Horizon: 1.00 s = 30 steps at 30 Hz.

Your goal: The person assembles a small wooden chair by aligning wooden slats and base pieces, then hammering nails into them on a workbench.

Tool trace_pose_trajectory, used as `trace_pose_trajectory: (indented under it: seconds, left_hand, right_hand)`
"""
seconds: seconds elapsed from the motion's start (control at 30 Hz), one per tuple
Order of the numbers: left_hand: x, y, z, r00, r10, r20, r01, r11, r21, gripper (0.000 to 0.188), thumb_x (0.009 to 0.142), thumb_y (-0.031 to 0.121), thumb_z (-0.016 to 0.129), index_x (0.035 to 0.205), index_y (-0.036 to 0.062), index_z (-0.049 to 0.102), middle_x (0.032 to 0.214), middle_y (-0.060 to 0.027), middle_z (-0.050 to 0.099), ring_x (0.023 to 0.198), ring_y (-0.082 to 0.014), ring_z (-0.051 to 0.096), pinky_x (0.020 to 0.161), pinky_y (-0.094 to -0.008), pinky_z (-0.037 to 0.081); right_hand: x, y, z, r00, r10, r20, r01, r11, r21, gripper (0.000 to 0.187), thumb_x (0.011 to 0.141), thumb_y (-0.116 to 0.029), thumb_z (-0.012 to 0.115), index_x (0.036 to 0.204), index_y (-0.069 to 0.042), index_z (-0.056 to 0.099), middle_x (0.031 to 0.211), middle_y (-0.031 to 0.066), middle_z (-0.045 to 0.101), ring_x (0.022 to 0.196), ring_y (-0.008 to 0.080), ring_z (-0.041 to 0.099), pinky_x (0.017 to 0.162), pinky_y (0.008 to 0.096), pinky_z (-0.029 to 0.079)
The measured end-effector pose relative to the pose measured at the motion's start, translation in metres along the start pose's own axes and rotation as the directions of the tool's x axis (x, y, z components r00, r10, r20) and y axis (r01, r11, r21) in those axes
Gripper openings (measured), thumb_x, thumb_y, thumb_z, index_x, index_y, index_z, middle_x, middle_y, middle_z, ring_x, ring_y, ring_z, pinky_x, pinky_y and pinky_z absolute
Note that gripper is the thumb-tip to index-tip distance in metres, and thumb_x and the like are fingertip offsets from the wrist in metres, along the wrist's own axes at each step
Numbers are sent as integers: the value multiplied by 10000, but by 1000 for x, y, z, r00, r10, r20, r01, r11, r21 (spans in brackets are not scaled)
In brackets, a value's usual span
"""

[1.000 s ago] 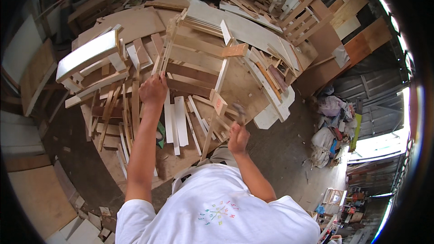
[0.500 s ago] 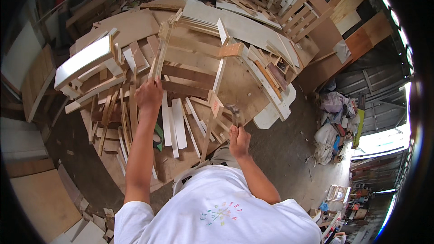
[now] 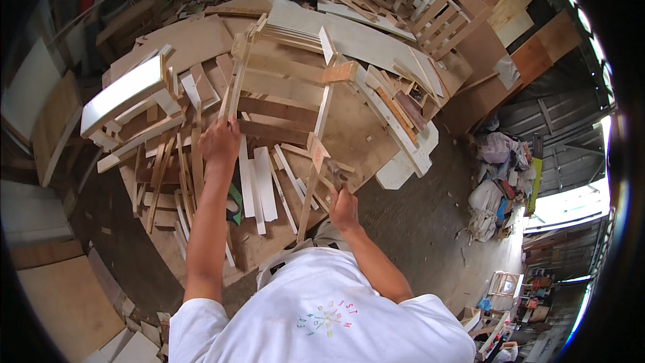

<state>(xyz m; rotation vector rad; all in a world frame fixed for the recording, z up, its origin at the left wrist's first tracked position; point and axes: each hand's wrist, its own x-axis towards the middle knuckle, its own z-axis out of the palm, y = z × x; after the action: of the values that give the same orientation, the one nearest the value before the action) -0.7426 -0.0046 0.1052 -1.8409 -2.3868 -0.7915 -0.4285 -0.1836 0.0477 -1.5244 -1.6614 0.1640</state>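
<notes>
A slatted wooden frame stands on the worktable in front of me. My left hand is closed around the near end of its left rail. In my right hand is a hammer, gripped by the handle. The blurred hammer head is close beside the frame's near right corner piece; I cannot tell whether they touch. A pale wooden block sits at the right rail, farther up.
White strips and a green-handled tool lie near my left forearm. A white-topped wooden piece stands at the left among loose sticks. Scrap wood lies along the right. Bags are piled on the floor. Another person's hand shows at the far edge.
My right hand has moved slightly left with the hammer, bringing its head closer to the frame's corner piece. My left hand keeps its hold on the rail.
</notes>
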Motion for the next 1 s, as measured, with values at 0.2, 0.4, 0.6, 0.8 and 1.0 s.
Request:
trace_pose_trajectory:
  seconds: [0.2, 0.4, 0.6, 0.8, 1.0]
  left_hand:
    - [0, -1, -4, 1000, -8, 9, 8, 999, 34, 403, 1021, 431, 539, 892, 100, 730, 889, -159, 756, 844, -378, 738, 774, -506, 582]
    - [-2, 3, -6, 999, 1, -35, -2, 1000, -16, 403, 1011, 448, 558, 901, 99, 727, 851, -160, 753, 812, -387, 739, 739, -503, 585]
    - [-5, 11, -22, 993, -40, -108, 13, 971, -237, 328, 987, 368, 639, 1087, 60, 689, 1047, -183, 735, 1023, -398, 695, 868, -491, 549]
    - [-130, 25, -14, 970, -131, -205, -1, 841, -541, 399, 931, 159, 736, 1287, 32, 608, 1255, -168, 629, 1204, -368, 578, 1038, -461, 448]
    - [-222, 117, 16, 953, -180, 245, 304, 507, -807, 457, 982, 183, 695, 1395, 29, 574, 1315, -148, 608, 1235, -276, 579, 1019, -410, 489]
  right_hand:
    - [20, -32, -27, 988, -57, -145, 106, 926, 363, 337, 1092, -318, 491, 901, -45, 535, 673, 51, 538, 562, 179, 527, 534, 319, 436]
    - [-10, -17, -19, 968, 240, 68, -246, 872, 422, 288, 1065, -288, 554, 939, -31, 595, 733, 38, 614, 626, 135, 547, 584, 304, 462]
    - [10, 13, -12, 890, 436, 132, -441, 753, 488, 228, 1056, -286, 605, 995, -68, 584, 828, 13, 662, 520, 16, 423, 465, 206, 353]
    - [74, 48, -14, 867, 494, 58, -457, 744, 488, 258, 1030, -289, 648, 1046, -33, 677, 950, 39, 728, 717, 108, 590, 684, 292, 505]
    - [159, 62, -11, 828, 518, 217, -529, 588, 612, 276, 1015, -249, 677, 1185, -32, 654, 1118, 48, 707, 504, 29, 459, 435, 213, 358]
